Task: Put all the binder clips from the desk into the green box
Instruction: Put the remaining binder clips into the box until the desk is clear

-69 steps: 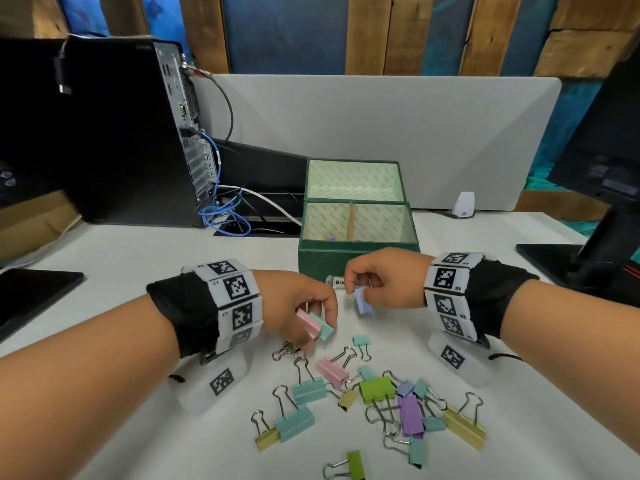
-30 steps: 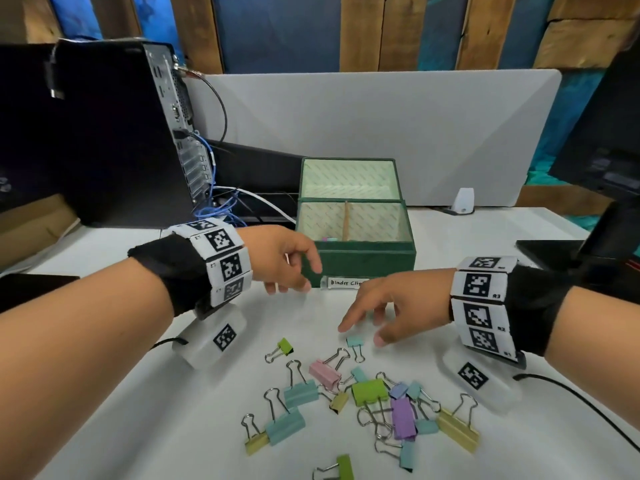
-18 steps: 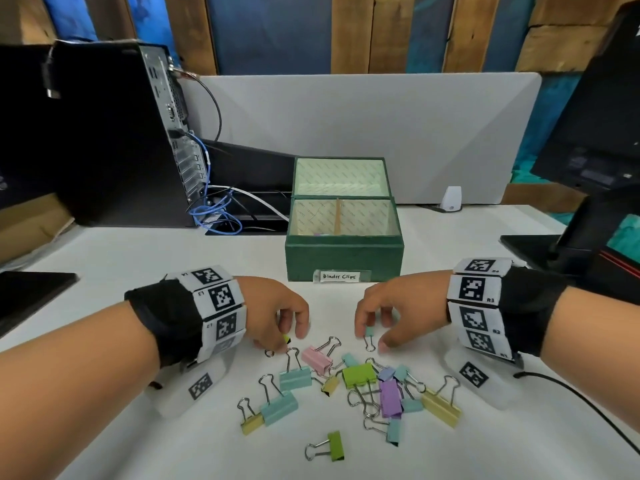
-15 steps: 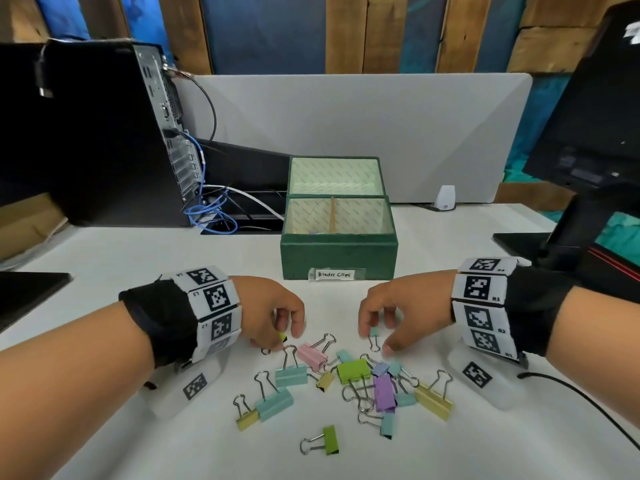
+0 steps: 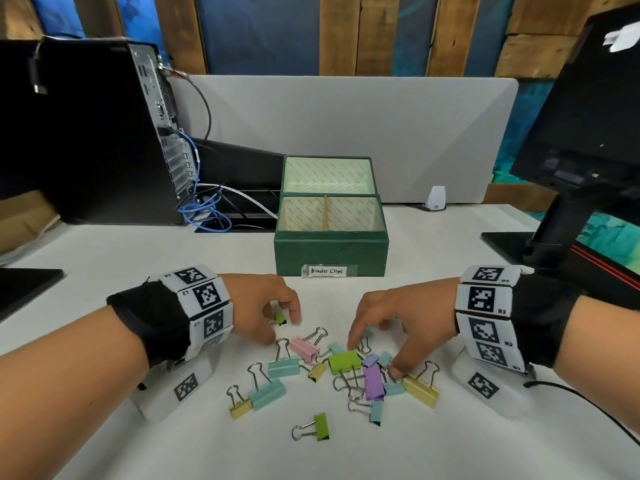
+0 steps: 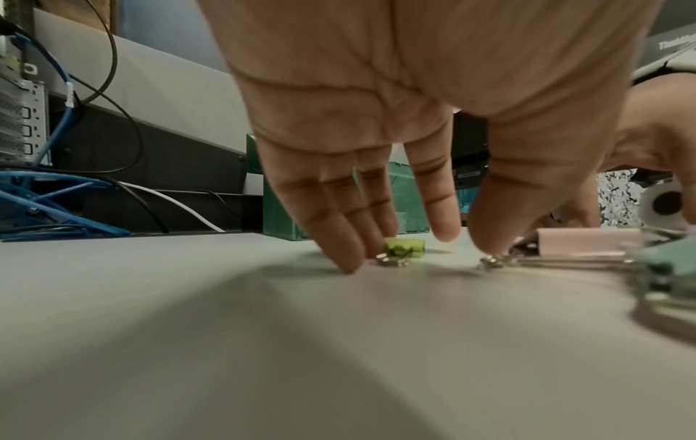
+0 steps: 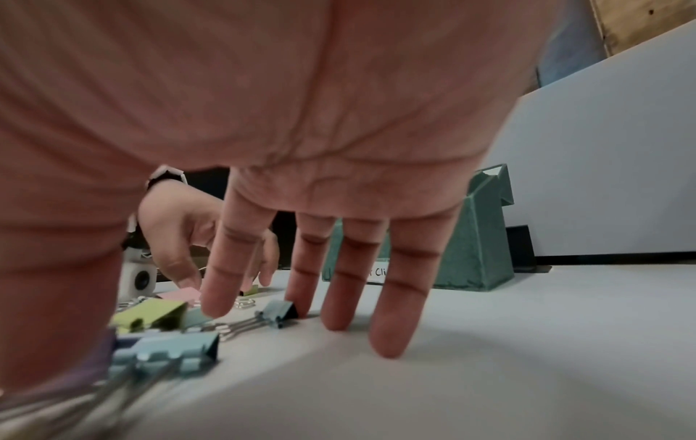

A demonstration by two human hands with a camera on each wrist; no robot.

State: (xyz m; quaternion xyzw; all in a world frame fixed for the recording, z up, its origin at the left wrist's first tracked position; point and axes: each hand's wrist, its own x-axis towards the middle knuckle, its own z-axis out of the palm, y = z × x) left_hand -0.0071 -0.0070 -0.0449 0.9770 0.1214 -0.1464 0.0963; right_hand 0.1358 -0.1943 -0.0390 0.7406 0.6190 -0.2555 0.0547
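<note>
Label "Binder Clips" | green box front | hands over clips

Both forearms reach in from the near edge, each wrist wearing a black band with white coded tags. The left hand is palm-down, fingers pointing downward, fingertips at the surface. The right hand is palm-down, fingers extended and slightly spread, thumb separate.
</note>
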